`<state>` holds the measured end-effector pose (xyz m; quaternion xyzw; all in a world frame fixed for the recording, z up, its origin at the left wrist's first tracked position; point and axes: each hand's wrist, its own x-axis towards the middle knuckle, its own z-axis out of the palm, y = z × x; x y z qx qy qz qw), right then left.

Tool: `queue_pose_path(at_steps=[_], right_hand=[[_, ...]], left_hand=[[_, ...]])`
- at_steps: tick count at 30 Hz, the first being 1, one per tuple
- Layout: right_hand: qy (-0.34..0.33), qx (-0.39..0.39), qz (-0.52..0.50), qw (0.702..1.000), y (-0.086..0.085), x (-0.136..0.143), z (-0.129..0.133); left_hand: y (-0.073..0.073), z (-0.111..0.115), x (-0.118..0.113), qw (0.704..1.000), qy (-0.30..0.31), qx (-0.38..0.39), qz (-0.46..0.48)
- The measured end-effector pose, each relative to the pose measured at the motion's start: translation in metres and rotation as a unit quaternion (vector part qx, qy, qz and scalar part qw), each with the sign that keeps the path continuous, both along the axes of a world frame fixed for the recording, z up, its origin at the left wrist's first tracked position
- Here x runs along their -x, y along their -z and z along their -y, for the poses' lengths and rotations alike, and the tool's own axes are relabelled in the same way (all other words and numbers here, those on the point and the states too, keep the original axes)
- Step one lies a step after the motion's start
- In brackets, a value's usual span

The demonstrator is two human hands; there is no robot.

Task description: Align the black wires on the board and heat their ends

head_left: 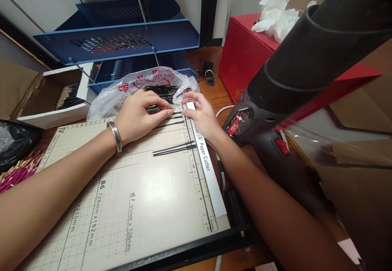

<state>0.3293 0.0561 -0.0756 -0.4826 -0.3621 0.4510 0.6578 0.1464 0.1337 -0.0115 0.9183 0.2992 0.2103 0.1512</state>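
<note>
My left hand (139, 113), with a silver bangle at the wrist, is closed at the far edge of the paper cutter (159, 185). Its thumb and forefinger pinch near a thin black rod (177, 113), partly hidden by the fingers. Beside the far end of the cutter's white strip (202, 152) is my right hand (202, 113), thumb and fingers apart, thumb tip close to the rod's end. A similar black rod (170, 122) lies just nearer on the board. Several more black rods (171, 149) lie mid-board, their right ends by the ruler scale.
Behind the board, a clear plastic bag (107, 99) holds many black rods. Blue tiered trays (122, 38) stand behind it, a white box (52, 111) at left. On the right are a red box (239, 46), a large black device (275, 79) and a white cable (222, 177).
</note>
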Motion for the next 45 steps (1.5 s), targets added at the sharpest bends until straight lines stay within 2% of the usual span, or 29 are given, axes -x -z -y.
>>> queue_pose_path(at_steps=[10, 17, 24, 30, 38, 45], right_hand=[[-0.004, -0.01, 0.022, 1.0, -0.0006, -0.0011, 0.0015], [-0.004, -0.016, 0.033, 0.999, -0.0018, -0.0011, 0.0022], [0.001, 0.001, 0.029, 1.0, -0.0048, 0.0006, 0.0029], [0.016, 0.004, 0.015, 1.0, -0.0064, 0.0025, 0.0013], [0.003, 0.003, 0.017, 1.0, -0.0073, 0.0014, 0.0031], [0.012, 0.003, 0.023, 1.0, -0.0063, 0.0018, 0.0019]], left_hand=[[0.0021, -0.0019, -0.0009, 1.0, -0.004, 0.019, -0.015], [0.0012, -0.0025, -0.0007, 0.999, 0.027, 0.016, 0.002], [0.0068, -0.0052, 0.0001, 0.999, 0.035, 0.007, 0.023], [0.0086, -0.0068, 0.0012, 0.999, 0.033, -0.006, 0.021], [0.0072, -0.0054, 0.0008, 0.999, 0.033, -0.006, 0.015], [0.0037, -0.0007, -0.001, 1.0, 0.008, 0.003, 0.0]])
